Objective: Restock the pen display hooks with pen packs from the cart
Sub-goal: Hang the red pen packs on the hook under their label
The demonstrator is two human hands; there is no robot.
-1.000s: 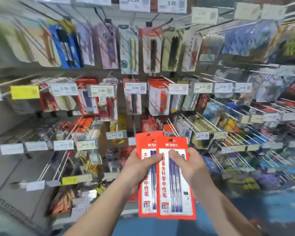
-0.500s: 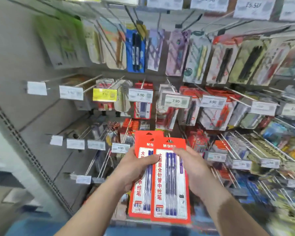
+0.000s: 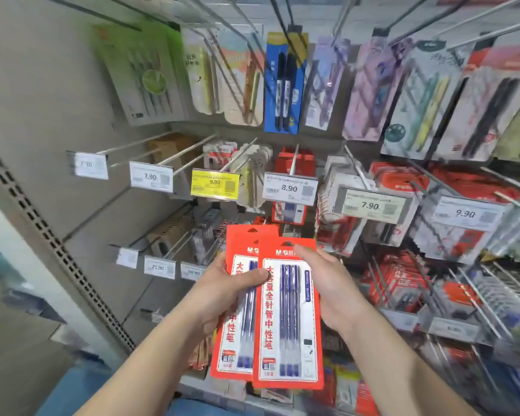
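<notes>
A: In front of the pegboard wall (image 3: 42,121) we are holding two red pen packs; the front pack (image 3: 287,319) is overlapping the rear pack (image 3: 237,307), both upright, both off any hook.

B: And our grips? We are clasping the rear pack with the left hand (image 3: 219,292), thumb lying across its face; the right hand (image 3: 330,286) is pinching the front pack along its right edge, forefinger reaching up beside the hang hole.

A: What is changing? Over the last second our view has been swinging leftward; the right-hand racks are sliding out of frame, and the bare hooks (image 3: 150,145) at the left end of the middle row are coming into sight; the packs themselves are staying fanned in our hands just as before.

B: So we are judging that we are searching for the right peg; the hook behind the 8.90 price tag (image 3: 289,189) is carrying red packs (image 3: 296,162) that look alike, though blur is keeping us from matching the print.

A: Nothing is hung yet; next we are needing to free one pack and line its hole up with a hook tip.
</notes>
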